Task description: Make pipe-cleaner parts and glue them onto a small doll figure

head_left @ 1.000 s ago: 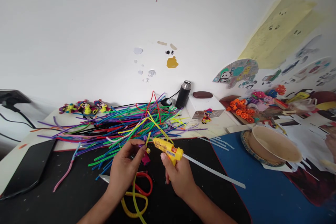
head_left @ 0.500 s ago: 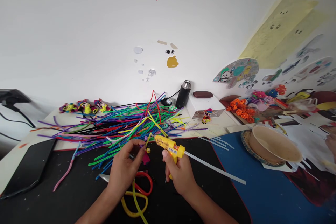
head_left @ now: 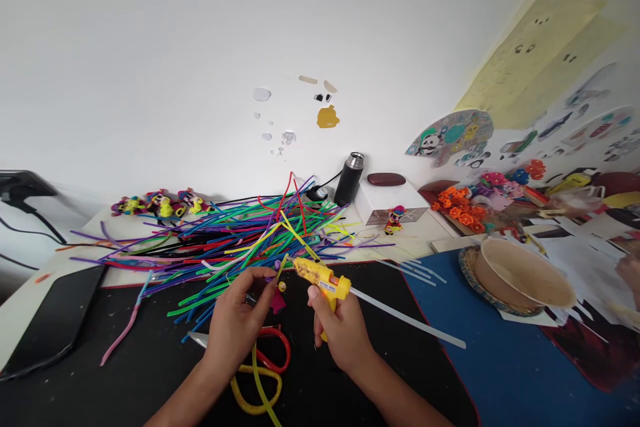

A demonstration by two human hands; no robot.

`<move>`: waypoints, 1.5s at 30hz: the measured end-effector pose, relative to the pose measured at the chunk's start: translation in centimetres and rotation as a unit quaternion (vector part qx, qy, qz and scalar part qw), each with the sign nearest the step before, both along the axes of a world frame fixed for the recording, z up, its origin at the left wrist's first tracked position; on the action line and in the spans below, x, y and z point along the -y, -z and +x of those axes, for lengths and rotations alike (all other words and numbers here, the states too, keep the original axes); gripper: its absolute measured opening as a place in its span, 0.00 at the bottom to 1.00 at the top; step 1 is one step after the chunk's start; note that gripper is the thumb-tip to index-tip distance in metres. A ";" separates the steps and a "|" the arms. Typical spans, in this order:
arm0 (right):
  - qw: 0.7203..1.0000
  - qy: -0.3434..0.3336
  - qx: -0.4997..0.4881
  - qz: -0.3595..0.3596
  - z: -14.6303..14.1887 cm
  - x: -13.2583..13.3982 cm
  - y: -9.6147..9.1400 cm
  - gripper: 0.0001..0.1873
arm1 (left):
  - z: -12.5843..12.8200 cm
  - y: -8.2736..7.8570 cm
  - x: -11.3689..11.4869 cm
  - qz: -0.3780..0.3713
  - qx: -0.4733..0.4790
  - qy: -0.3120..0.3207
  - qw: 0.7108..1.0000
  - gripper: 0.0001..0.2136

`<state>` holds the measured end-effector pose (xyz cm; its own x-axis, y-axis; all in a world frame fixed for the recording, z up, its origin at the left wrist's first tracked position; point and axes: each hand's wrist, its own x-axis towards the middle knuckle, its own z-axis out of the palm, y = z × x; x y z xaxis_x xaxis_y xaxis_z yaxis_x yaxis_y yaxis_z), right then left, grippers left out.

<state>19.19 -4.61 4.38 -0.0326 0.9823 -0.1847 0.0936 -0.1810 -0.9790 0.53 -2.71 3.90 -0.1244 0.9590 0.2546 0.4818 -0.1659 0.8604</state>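
Note:
My right hand [head_left: 340,327] is wrapped round a yellow hot glue gun [head_left: 323,279], with a long clear glue stick [head_left: 410,317] sticking out of its back. The nozzle points left at a small pipe-cleaner figure [head_left: 278,300] in magenta, purple and yellow. My left hand [head_left: 240,317] pinches that figure at its upper part, so my fingers hide some of it. A yellow-green pipe cleaner [head_left: 263,387] trails down below my left hand. Beneath lie scissors [head_left: 274,350] with red and yellow handles, their blades partly behind my left wrist.
A heap of coloured pipe cleaners [head_left: 260,233] spreads behind my hands. Finished-looking figures [head_left: 163,205] stand back left, another [head_left: 395,220] by a white box [head_left: 385,200]. A black thermos [head_left: 349,180], a phone [head_left: 55,320] and a paper bowl [head_left: 525,273] are around. Another person's hand [head_left: 630,277] shows far right.
Almost nothing differs. The glue gun and its glue stick have shifted very slightly left; my left hand keeps its pinch on the figure.

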 end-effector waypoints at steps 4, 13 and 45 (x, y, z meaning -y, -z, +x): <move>1.000 0.001 0.000 -0.004 0.1 0.0 0.0 0.35 | 0.0 0.1 0.0 -0.004 0.005 -0.004 1.000 0.10; 1.000 -0.011 0.010 -0.012 0.4 0.3 0.4 0.34 | 0.0 0.2 0.0 -0.042 0.072 0.002 0.996 0.12; 0.999 -0.021 -0.004 -0.027 -0.1 0.3 0.0 0.33 | 0.0 -0.7 -0.2 -0.075 0.183 0.014 0.980 0.13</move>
<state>19.05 -4.96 4.42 -0.0754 0.9685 -0.2372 0.0943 -0.2298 -0.9686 0.58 -2.51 4.63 -0.1535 0.9867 0.0528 0.1328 -0.0323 0.9906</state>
